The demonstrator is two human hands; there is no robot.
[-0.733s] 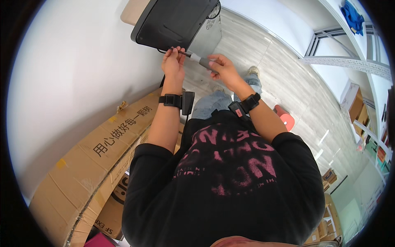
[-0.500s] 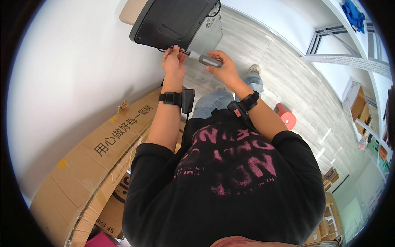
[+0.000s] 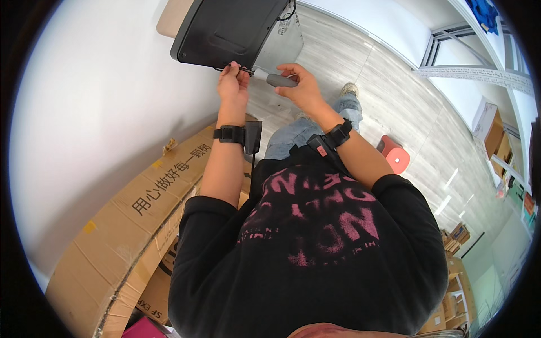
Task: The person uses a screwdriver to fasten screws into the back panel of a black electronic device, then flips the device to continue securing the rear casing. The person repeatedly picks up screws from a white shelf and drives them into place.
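Right hand (image 3: 301,89) clenched around grey screwdriver (image 3: 277,79), tip at lower edge of black monitor back (image 3: 228,31). Left hand (image 3: 232,83) pinching beside tip; pinched item too small to identify.

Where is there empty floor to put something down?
The pale plank floor is bare between the red stool and the white wall base. It is crowded by the left wall, where flat cardboard boxes lean, and up top, where the left hand and right hand hold a grey-handled tool against the black panel.
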